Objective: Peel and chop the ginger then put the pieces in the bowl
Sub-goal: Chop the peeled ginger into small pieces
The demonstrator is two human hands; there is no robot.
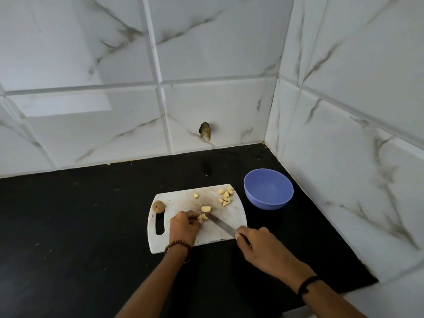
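The ginger (203, 217) was peeled, pale yellow and cut into small angular chunks, all lying on the one white cutting board (179, 199) on the black counter (68, 226). The left hand (184, 226) curled its fingertips round the piece being cut near the board's middle, and the right hand (254, 242) gripped the handle of the single knife (221, 224), whose tip met that piece. Another chunk (206, 209) lay just beyond it, a lone one (195, 195) farther back, and a cluster (226, 196) of about seven, too tightly packed to count surely, at the far right corner. One brown unpeeled knob (158, 206) sat at the board's left edge. One blue bowl (268, 198) stood just beside the cluster's corner.
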